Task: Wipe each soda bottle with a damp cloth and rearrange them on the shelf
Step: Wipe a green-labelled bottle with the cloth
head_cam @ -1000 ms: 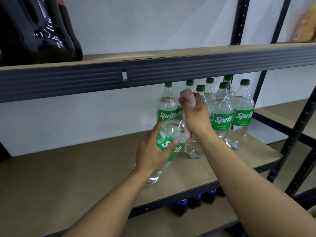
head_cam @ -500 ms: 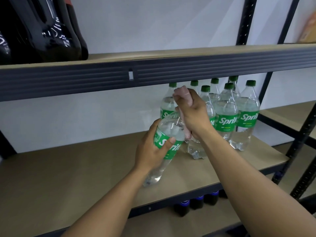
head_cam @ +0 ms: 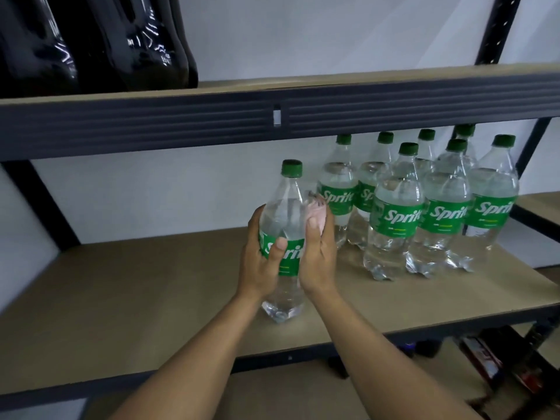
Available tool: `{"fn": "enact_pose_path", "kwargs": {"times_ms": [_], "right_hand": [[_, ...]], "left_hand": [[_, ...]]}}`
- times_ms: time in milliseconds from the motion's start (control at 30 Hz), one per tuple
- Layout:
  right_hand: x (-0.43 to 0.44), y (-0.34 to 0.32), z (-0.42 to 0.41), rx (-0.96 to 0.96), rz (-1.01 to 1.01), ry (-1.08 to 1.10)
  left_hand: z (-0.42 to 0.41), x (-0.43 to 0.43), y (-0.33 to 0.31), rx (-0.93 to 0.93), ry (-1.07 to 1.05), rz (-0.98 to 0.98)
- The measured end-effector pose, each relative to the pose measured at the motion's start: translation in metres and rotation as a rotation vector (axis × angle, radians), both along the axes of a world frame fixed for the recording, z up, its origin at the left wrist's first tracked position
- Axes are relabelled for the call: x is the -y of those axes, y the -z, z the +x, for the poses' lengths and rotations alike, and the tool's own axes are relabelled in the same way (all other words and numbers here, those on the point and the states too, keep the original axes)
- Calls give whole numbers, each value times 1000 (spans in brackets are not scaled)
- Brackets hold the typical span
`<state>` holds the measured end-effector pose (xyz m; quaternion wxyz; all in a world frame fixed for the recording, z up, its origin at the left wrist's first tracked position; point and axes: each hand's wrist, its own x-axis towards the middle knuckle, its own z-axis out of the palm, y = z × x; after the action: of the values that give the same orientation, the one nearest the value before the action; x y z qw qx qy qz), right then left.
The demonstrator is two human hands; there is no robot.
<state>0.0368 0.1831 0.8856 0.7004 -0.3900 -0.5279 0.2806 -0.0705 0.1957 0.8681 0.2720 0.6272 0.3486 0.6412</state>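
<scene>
The left hand (head_cam: 260, 262) curls its grip round an upright bottle (head_cam: 285, 207); the right hand (head_cam: 318, 259) pinches a pink cloth (head_cam: 316, 212) against it. A hard wipe could topple the neighbouring bottles (head_cam: 394, 222).

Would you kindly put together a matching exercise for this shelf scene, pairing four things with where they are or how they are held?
Things
1. clear plastic Sprite bottle nearest the camera
2. pale pink cloth
3. dark glossy plastic bottles
4. cluster of clear green-capped Sprite bottles

Places or states
A. upright at the right of the middle shelf board
B. at the left of the upper shelf board
C. gripped round its green label by the left hand
D. held against a bottle by the right hand

Pairs: 1-C, 2-D, 3-B, 4-A
</scene>
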Motion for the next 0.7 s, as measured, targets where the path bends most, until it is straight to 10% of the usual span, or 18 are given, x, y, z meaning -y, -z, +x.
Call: {"fn": "enact_pose_path", "kwargs": {"times_ms": [500, 700], "right_hand": [[5, 89, -9, 121, -275, -71], [-32, 79, 44, 740, -465, 309]], "left_hand": [[-11, 6, -2, 117, 7, -24], [-14, 3, 4, 136, 6, -51]]}}
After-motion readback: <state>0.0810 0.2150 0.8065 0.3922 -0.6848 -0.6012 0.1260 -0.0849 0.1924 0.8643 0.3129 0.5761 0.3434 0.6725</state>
